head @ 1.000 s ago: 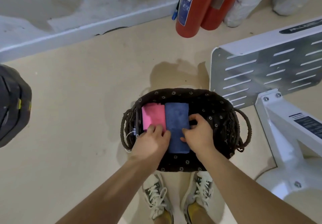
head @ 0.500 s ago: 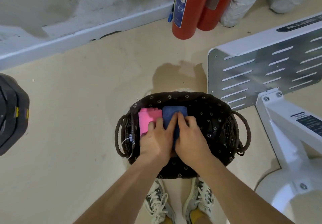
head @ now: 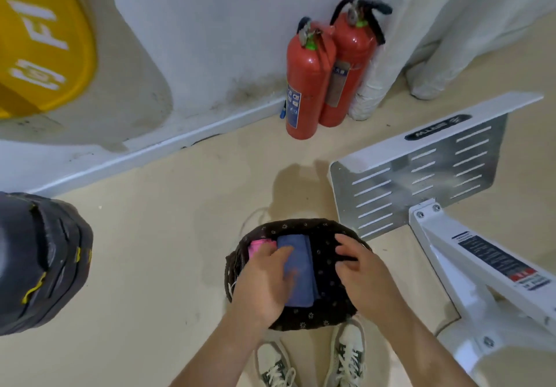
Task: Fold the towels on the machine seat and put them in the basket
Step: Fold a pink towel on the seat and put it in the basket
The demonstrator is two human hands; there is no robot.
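Two folded towels lie side by side in the basket (head: pixel 301 316) on the floor: the blue towel (head: pixel 296 269) in the middle and the pink towel (head: pixel 258 246) against the left wall, mostly hidden. The left hand (head: pixel 264 284) rests over both with its fingers spread loosely, gripping nothing. The right hand (head: pixel 359 269) hovers over the empty right part of the basket with curled fingers; it seems to hold nothing, but I cannot tell this for sure. The step in hand looks like settling the blue towel in its place. To do it well, I think it is best to press flat with the palm, push the towel close to the pink one so the folds do not open, and leave the right side free for more towels. For writing, the yellow sign (head: pixel 45 40) at upper left shows big white letters that read like "FIN". The metal plate (head: pixel 421 173) of the machine has a black badge with letters I cannot read. The labels on the extinguishers (head: pixel 307 80) and on the white frame (head: pixel 493 263) are too small to read.
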